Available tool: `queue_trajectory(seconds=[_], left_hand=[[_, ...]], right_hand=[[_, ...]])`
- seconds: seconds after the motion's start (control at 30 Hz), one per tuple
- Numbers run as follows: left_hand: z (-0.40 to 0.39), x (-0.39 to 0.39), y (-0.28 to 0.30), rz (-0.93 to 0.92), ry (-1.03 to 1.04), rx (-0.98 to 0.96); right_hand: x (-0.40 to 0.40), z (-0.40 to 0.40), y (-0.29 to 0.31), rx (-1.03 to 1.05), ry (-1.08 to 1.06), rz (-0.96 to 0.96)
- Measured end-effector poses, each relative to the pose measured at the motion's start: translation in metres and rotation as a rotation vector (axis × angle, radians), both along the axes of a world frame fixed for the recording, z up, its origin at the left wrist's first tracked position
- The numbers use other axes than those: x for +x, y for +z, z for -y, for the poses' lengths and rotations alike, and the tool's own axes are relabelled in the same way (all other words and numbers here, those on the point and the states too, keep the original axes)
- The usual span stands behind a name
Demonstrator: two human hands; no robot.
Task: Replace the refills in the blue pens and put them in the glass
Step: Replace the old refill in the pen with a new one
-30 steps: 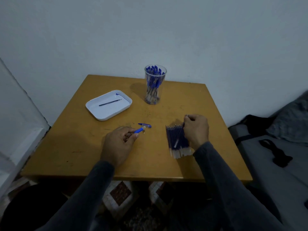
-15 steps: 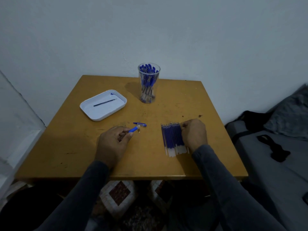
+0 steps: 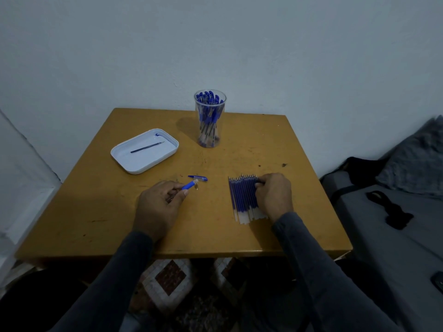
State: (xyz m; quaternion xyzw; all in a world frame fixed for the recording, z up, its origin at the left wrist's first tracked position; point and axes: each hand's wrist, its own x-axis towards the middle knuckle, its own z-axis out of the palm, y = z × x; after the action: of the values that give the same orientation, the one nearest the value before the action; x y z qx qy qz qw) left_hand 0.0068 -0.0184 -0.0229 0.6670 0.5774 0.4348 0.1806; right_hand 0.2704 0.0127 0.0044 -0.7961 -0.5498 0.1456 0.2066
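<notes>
My right hand hid part of the refills, fingers curled onto them, seemingly pinching one. My left hand gripped the pen barrel; its cap lay just beyond.

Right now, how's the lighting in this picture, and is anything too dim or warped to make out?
Head view: dim, bluish light; the glass throws a soft shadow leftward on the table; wide-angle bending at the edges; the small piece by the left hand is too dark to identify.
</notes>
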Motion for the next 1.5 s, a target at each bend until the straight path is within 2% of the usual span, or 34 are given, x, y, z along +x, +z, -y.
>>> queue_trajectory(seconds=[0.23, 0.37, 0.43, 0.6, 0.77, 0.97, 1.2, 1.37, 1.5], left_hand=[[0.000, 0.000, 0.001, 0.008, 0.014, -0.015], [-0.004, -0.003, 0.008, 0.093, 0.065, -0.033], [-0.009, -0.010, 0.014, 0.142, 0.103, -0.011], [-0.024, -0.050, 0.020, 0.192, 0.205, 0.032], [-0.035, -0.100, 0.021, 0.114, 0.330, 0.016], [-0.044, -0.146, 0.012, 0.062, 0.422, -0.005], [-0.050, -0.165, -0.003, 0.058, 0.461, 0.032], [-0.054, -0.167, -0.007, 0.044, 0.443, 0.063], [-0.053, -0.166, -0.007, 0.037, 0.447, 0.067]], right_hand=[[0.002, -0.001, -0.001, 0.018, 0.024, 0.031], [-0.013, -0.006, 0.007, 0.138, 0.086, 0.126], [-0.035, -0.013, 0.019, 0.173, 0.169, 0.129], [-0.119, -0.051, 0.031, 0.107, 0.435, 0.094], [-0.197, -0.083, 0.036, 0.142, 0.659, 0.143], [-0.257, -0.122, 0.036, 0.094, 0.764, 0.301], [-0.274, -0.145, 0.023, 0.071, 0.831, 0.415], [-0.274, -0.151, 0.018, 0.133, 0.864, 0.415], [-0.272, -0.147, 0.021, 0.192, 0.886, 0.492]])
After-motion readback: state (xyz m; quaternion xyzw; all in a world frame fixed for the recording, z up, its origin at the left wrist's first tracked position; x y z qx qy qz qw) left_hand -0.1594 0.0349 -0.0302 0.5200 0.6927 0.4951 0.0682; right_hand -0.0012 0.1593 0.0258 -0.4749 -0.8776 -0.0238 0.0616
